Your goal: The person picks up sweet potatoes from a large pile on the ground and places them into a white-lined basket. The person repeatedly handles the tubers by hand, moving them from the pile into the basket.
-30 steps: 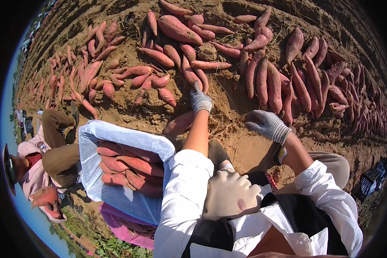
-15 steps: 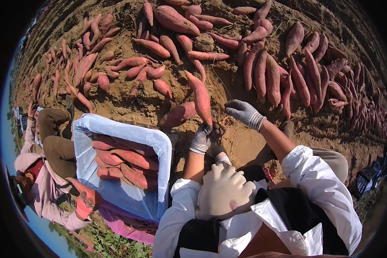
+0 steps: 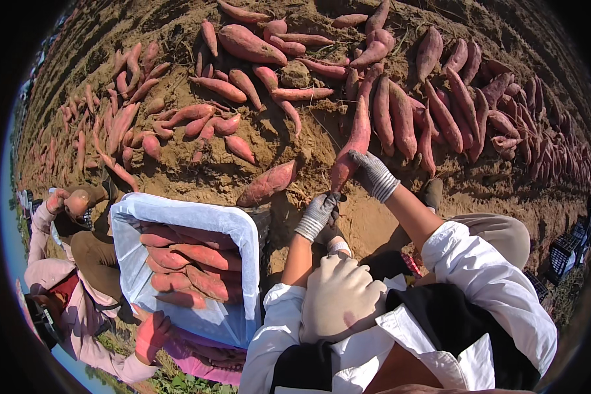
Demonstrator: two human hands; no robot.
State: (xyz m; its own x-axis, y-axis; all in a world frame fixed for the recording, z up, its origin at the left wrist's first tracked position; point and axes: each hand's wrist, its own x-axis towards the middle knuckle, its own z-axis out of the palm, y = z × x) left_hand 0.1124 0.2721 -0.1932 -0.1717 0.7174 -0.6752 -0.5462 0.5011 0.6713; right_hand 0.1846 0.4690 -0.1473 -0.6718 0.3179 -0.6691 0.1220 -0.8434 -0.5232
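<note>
Held root: one reddish sweet potato (image 3: 353, 144), above the bare soil (image 3: 374, 226) between the crate and the row of roots.
Long axis: runs away from the person, leaning slightly right; the narrow tip points to the far edge of the soil, the near end to the person's lap.
Left hand (image 3: 318, 215): grey-gloved, fingers closed around the near end.
Right hand (image 3: 376, 176): grey-gloved, partly curled, fingertips against the root's right side; grip firmness cannot be told.
Lined crate (image 3: 251, 262): left of the hands, white liner folded over its rim.
Crate contents: a pile of sweet potatoes (image 3: 190, 256), toward the far edge, most lying roughly left to right.
Beside crate: a large root (image 3: 266, 184) on the soil, just beyond the far right corner.
Co-worker's hand (image 3: 152, 331): pink-gloved, at the crate's near left corner.
</note>
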